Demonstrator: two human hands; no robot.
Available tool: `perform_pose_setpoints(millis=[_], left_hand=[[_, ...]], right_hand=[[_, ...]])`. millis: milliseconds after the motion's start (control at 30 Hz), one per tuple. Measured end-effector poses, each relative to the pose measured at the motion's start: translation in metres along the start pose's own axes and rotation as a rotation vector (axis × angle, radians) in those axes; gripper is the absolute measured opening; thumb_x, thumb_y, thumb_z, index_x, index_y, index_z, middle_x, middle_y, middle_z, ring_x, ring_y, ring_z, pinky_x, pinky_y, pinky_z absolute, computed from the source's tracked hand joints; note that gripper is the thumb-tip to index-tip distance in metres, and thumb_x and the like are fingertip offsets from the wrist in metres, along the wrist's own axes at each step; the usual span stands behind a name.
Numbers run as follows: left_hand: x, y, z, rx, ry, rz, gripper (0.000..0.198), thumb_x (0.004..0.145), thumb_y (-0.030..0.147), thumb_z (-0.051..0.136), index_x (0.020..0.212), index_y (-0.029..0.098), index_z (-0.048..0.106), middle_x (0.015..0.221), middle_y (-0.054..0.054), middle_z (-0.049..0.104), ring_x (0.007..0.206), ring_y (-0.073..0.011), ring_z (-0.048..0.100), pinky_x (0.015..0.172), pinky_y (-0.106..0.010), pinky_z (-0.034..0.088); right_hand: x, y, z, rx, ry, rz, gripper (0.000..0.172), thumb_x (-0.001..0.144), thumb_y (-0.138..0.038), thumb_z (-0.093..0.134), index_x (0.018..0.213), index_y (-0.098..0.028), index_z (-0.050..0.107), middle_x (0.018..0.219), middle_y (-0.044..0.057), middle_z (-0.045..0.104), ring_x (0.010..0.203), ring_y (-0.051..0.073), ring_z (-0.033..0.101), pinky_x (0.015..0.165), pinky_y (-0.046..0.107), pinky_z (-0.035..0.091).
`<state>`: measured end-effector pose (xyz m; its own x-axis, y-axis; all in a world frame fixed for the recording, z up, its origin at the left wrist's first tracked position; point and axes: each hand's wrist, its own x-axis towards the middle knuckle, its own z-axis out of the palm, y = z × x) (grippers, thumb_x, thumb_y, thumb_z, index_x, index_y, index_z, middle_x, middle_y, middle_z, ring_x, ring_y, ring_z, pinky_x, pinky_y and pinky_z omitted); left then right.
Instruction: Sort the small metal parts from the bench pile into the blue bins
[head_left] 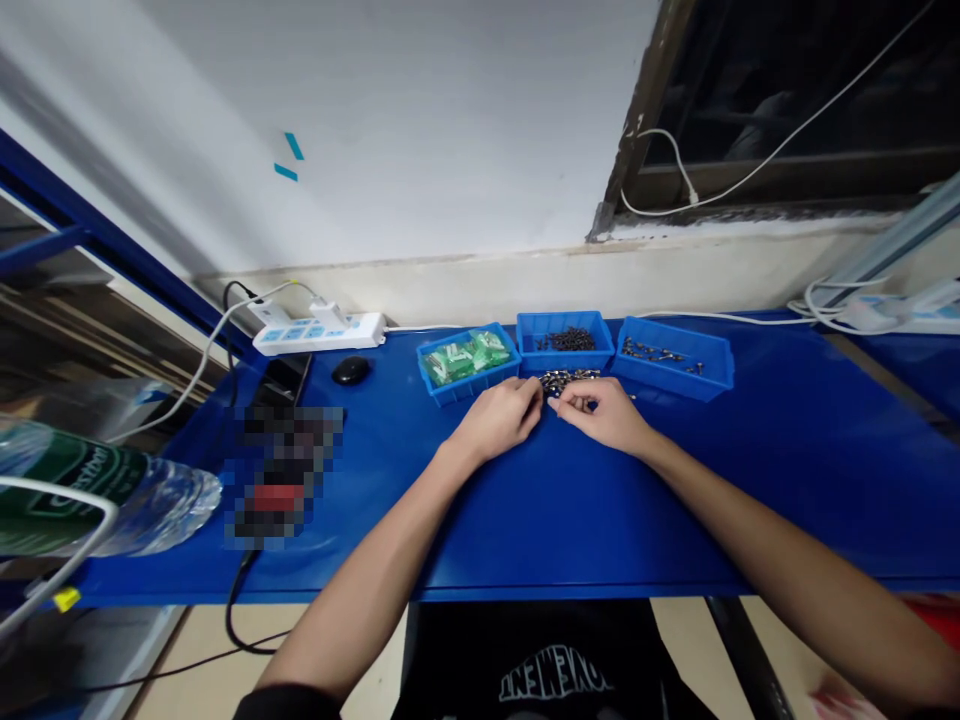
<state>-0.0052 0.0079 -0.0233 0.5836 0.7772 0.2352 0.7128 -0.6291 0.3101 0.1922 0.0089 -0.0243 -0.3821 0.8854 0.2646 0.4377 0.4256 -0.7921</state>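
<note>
My two bare hands meet near ctr frame over a small pile of metal pcs (570, 376) on a blue table (570, 520). Main risk, I'd say: pcs scattering, b/c they lie loose w/ no rim round them & my knuckles are right up against them; a brush of a finger could roll some toward the lower ctr. Another: a mix-up, b/c the middle bin (564, 361), w/ dark bits, & the right bin (675, 378), w/ a few metal pcs, stand close together just above the pile. A slip from the fingertips is poss. too, the pcs being so small.

Pose: L forearm slants up from lower left, R forearm from lower right, wrists low over the table. L hand (516, 412) is palm-down, fingers curled at the pile's left edge; can't tell if it grips a pc. R hand (604, 415) has thumb & index bent nearly tip to tip at the pile's lower right; can't tell if anything's btwn them. Left bin (474, 388), w/ green packets, sits just above L hand.
</note>
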Motion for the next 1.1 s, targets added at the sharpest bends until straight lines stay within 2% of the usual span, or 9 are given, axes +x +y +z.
perform_pose_setpoints(millis=[133, 400, 467, 600, 700, 800, 900, 1000, 1100], left_hand=[[0.0, 0.0, 0.002, -0.018, -0.024, -0.006, 0.013, 0.099, 0.023, 0.044, 0.097, 0.019, 0.056, 0.083, -0.007, 0.064, 0.074, -0.022, 0.063, 0.07, -0.033, 0.052], [-0.001, -0.003, 0.006, -0.063, 0.001, 0.008, 0.011, 0.095, 0.023, 0.046, 0.093, 0.02, 0.056, 0.079, -0.006, 0.064, 0.072, -0.0223, 0.063, 0.072, -0.034, 0.053], [-0.001, -0.003, 0.006, -0.057, 0.003, 0.019, 0.012, 0.096, 0.022, 0.046, 0.091, 0.02, 0.057, 0.08, -0.006, 0.065, 0.074, -0.0222, 0.064, 0.073, -0.034, 0.054], [-0.001, -0.002, 0.004, -0.078, 0.008, 0.039, 0.015, 0.097, 0.02, 0.046, 0.092, 0.019, 0.06, 0.085, -0.007, 0.067, 0.08, -0.0217, 0.065, 0.077, -0.034, 0.055], [-0.001, -0.002, 0.006, -0.085, 0.091, 0.053, 0.017, 0.098, 0.02, 0.048, 0.103, 0.019, 0.063, 0.097, -0.009, 0.069, 0.093, -0.0238, 0.065, 0.085, -0.039, 0.058], [0.0, -0.002, 0.01, -0.076, 0.169, 0.073, 0.027, 0.098, 0.019, 0.048, 0.121, 0.019, 0.062, 0.117, -0.012, 0.068, 0.11, -0.0253, 0.063, 0.099, -0.045, 0.057], [0.0, -0.002, 0.016, -0.032, 0.143, 0.117, 0.035, 0.098, 0.019, 0.049, 0.132, 0.02, 0.059, 0.131, -0.013, 0.065, 0.122, -0.0272, 0.06, 0.106, -0.05, 0.053], [0.0, -0.002, 0.021, -0.013, 0.127, 0.132, 0.036, 0.099, 0.019, 0.048, 0.132, 0.019, 0.061, 0.134, -0.014, 0.064, 0.123, -0.0282, 0.06, 0.107, -0.051, 0.053], [-0.001, -0.003, 0.023, -0.016, 0.151, 0.122, 0.033, 0.099, 0.019, 0.047, 0.129, 0.017, 0.064, 0.129, -0.015, 0.067, 0.12, -0.0275, 0.063, 0.104, -0.048, 0.056]], right_hand=[[-0.002, -0.001, 0.002, -0.136, -0.046, -0.153, 0.039, 0.087, -0.037, 0.058, 0.052, -0.022, 0.051, 0.049, -0.003, 0.05, 0.048, 0.011, 0.043, 0.053, 0.027, 0.035], [-0.005, 0.002, 0.004, -0.219, -0.027, -0.247, 0.037, 0.091, -0.031, 0.053, 0.054, -0.023, 0.049, 0.052, -0.002, 0.052, 0.049, 0.012, 0.044, 0.055, 0.027, 0.036], [-0.005, 0.002, 0.004, -0.26, 0.034, -0.264, 0.039, 0.091, -0.031, 0.052, 0.054, -0.023, 0.047, 0.052, -0.001, 0.052, 0.049, 0.013, 0.044, 0.055, 0.028, 0.036], [-0.002, 0.004, -0.006, -0.366, 0.242, -0.225, 0.04, 0.093, -0.033, 0.05, 0.055, -0.023, 0.05, 0.052, 0.001, 0.054, 0.048, 0.013, 0.045, 0.055, 0.029, 0.036], [0.001, 0.005, -0.022, -0.499, 0.314, -0.139, 0.037, 0.094, -0.033, 0.049, 0.061, -0.022, 0.059, 0.058, 0.004, 0.061, 0.052, 0.015, 0.05, 0.059, 0.03, 0.039], [0.001, 0.0, -0.042, -0.684, 0.226, -0.052, 0.022, 0.09, -0.027, 0.055, 0.075, -0.021, 0.07, 0.075, 0.006, 0.072, 0.063, 0.019, 0.061, 0.063, 0.031, 0.041], [-0.002, -0.009, -0.055, -0.863, 0.075, 0.035, 0.009, 0.082, -0.021, 0.063, 0.083, -0.022, 0.072, 0.087, 0.008, 0.076, 0.072, 0.023, 0.067, 0.063, 0.031, 0.04], [-0.007, -0.011, -0.06, -0.966, -0.034, 0.126, 0.01, 0.078, -0.016, 0.066, 0.084, -0.021, 0.073, 0.087, 0.01, 0.077, 0.07, 0.024, 0.067, 0.06, 0.032, 0.039], [-0.009, -0.003, -0.063, -0.904, -0.086, 0.212, 0.018, 0.071, -0.006, 0.066, 0.079, -0.021, 0.071, 0.08, 0.009, 0.075, 0.065, 0.023, 0.066, 0.057, 0.032, 0.038]])
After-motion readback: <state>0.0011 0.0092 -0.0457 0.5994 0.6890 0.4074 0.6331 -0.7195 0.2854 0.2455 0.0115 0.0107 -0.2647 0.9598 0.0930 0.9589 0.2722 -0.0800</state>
